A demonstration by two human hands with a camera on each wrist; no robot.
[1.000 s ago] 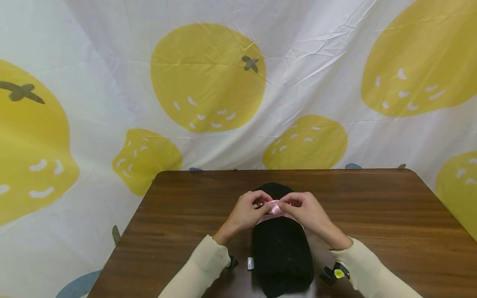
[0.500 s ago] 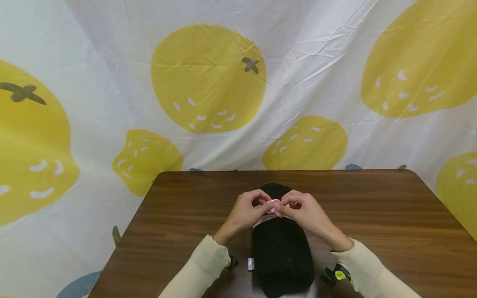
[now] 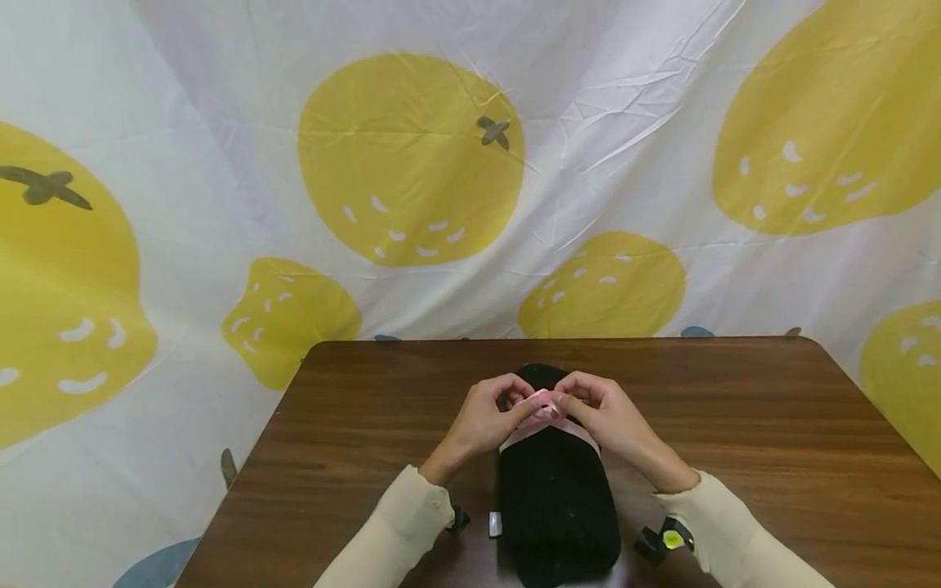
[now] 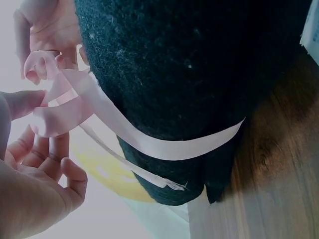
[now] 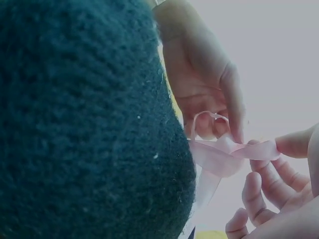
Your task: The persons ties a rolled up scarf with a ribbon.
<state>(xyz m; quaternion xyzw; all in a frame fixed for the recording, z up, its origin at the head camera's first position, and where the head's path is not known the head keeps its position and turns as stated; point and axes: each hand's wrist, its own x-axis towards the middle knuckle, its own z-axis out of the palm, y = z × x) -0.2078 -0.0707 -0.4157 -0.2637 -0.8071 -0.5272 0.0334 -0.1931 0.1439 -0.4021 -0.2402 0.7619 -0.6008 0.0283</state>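
Observation:
A rolled, fuzzy black cloth bundle point(image 3: 556, 498) lies lengthwise on the table, a pink satin ribbon point(image 4: 169, 149) wrapped across it. Above the bundle's upper side, my left hand point(image 3: 487, 415) pinches a loop of that ribbon between thumb and fingers. Facing it closely, my right hand point(image 3: 612, 420) also pinches the ribbon point(image 5: 261, 150) between thumb and fingertips. The looped part stands off the cloth between both hands. One frayed ribbon end hangs loose against the bundle in the left wrist view. Fingertips partly hide where the loops cross.
A dark wood-grain table point(image 3: 750, 425) extends around the bundle. Behind it hangs a white curtain point(image 3: 441, 302) printed with yellow fruit. A small white tag point(image 3: 496, 523) sticks out from the bundle's left side. Black straps with devices sit at both wrists.
The ribbon between the fingertips has changed shape, from a flat fold to a small loop with an opening. The right fingers have shifted slightly; the bundle stays in place.

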